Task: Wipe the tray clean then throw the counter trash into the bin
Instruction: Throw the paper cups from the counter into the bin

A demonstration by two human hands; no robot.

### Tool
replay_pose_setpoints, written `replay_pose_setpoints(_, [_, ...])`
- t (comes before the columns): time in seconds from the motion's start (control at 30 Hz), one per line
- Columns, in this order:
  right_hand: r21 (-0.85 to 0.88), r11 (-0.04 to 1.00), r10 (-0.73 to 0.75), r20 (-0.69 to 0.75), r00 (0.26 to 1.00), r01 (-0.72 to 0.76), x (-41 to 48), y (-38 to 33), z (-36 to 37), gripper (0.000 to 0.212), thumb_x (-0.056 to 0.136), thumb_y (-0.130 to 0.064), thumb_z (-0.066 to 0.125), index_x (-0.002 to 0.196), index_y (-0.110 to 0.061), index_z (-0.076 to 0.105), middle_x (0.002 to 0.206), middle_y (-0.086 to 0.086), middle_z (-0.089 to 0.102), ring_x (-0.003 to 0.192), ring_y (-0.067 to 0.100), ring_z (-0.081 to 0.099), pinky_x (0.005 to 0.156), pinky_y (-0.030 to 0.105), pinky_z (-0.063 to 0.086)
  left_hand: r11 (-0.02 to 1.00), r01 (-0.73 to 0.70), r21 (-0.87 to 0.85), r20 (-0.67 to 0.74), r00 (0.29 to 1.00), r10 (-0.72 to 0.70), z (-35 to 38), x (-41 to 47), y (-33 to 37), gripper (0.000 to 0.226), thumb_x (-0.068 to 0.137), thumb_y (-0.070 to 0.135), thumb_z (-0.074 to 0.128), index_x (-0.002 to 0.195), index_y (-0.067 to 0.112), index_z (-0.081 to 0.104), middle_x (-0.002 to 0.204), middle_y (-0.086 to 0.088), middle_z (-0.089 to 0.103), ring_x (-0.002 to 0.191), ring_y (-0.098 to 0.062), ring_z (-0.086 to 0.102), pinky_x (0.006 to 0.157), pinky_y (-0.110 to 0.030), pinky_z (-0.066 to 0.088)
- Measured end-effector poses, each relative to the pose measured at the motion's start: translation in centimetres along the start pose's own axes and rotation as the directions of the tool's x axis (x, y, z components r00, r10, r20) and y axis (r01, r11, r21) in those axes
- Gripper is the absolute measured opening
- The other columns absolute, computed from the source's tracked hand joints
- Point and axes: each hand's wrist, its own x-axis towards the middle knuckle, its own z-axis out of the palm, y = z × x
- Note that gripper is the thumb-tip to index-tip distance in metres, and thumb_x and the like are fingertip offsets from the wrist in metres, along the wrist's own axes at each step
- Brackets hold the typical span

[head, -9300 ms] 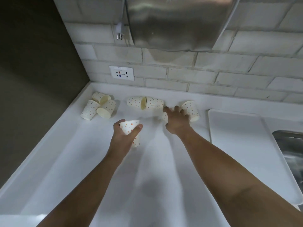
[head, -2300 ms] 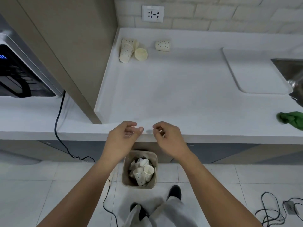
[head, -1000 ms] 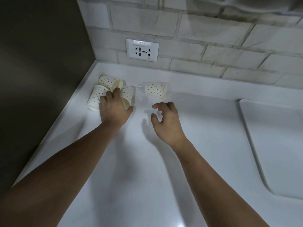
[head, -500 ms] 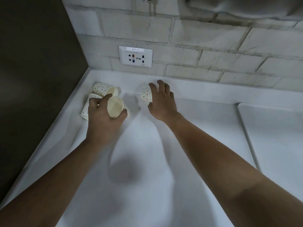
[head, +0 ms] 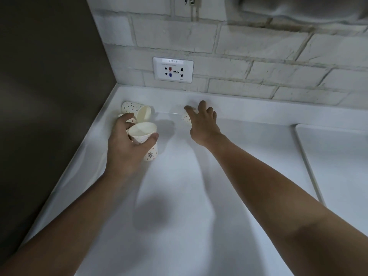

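I'm watching two hands working on the counter (head: 179,196) under the wall socket (head: 172,69).
Below-left of the socket, the left hand (head: 127,144) is gripping a dotted cup (head: 142,134), mouth up, beside a tipped cup (head: 135,111); straight below the socket, the right hand (head: 203,124) is curling its fingers around a third cup (head: 186,117).

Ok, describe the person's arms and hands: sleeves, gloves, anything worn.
Nothing worn shows. The left hand and right hand have no gloves and no visible ring. The left forearm and right forearm are bare to the frame edge: no sleeve, watch or band.
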Motion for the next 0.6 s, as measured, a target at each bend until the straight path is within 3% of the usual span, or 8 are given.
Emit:
replay_pose_setpoints(0.13, [0.284, 0.957, 0.090, -0.075, 0.993, -0.066, -2.8, -0.8, -1.9, 0.058, 0.077, -0.006, 0.066, 0.128, -0.016, 0.039, 0.121, 0.010, 0.032, 0.099, 0.031, 0.039, 0.083, 0.044, 0.048, 0.999, 0.042, 0.017, -0.017, 0.999, -0.042, -0.9, -1.4, 0.8, 0.068, 0.073, 0.037, 0.091, 0.131, 0.025, 0.057, 0.118, 0.008, 0.067, 0.104, -0.015, 0.067, 0.093, -0.034, 0.055])
replay_pose_setpoints(0.3, [0.466, 0.881, 0.176, -0.162, 0.971, -0.083, -8.9, -2.7, -5.3, 0.050, 0.076, -0.021, 0.074, 0.120, -0.011, 0.052, 0.114, 0.005, 0.033, 0.105, 0.031, 0.044, 0.097, 0.037, 0.041, 0.997, 0.079, -0.025, 0.008, 0.997, -0.079, -3.3, -5.3, 2.1, 0.061, 0.074, 0.048, 0.087, 0.127, 0.032, 0.063, 0.115, 0.009, 0.070, 0.104, -0.013, 0.068, 0.096, -0.039, 0.057])
replay_pose_setpoints(0.43, [0.615, 0.781, 0.270, -0.179, 0.946, -0.107, -15.2, -5.1, -7.8, 0.056, 0.078, -0.030, 0.075, 0.128, -0.022, 0.052, 0.120, 0.004, 0.036, 0.112, 0.031, 0.047, 0.102, 0.042, 0.046, 0.996, 0.079, -0.050, 0.047, 0.996, -0.077, -5.8, -9.0, 3.8, 0.066, 0.077, 0.050, 0.085, 0.136, 0.031, 0.061, 0.118, 0.007, 0.070, 0.106, -0.012, 0.067, 0.094, -0.029, 0.054])
replay_pose_setpoints(0.6, [0.720, 0.676, 0.360, -0.139, 0.922, -0.155, -23.7, -9.2, -11.9, 0.073, 0.076, -0.035, 0.079, 0.137, -0.019, 0.042, 0.130, -0.001, 0.048, 0.122, 0.022, 0.048, 0.102, 0.039, 0.045, 0.997, 0.056, -0.052, 0.108, 0.993, -0.051, -10.0, -14.6, 5.1, 0.070, 0.080, 0.050, 0.083, 0.141, 0.027, 0.058, 0.120, 0.007, 0.067, 0.106, -0.012, 0.065, 0.089, -0.025, 0.050])
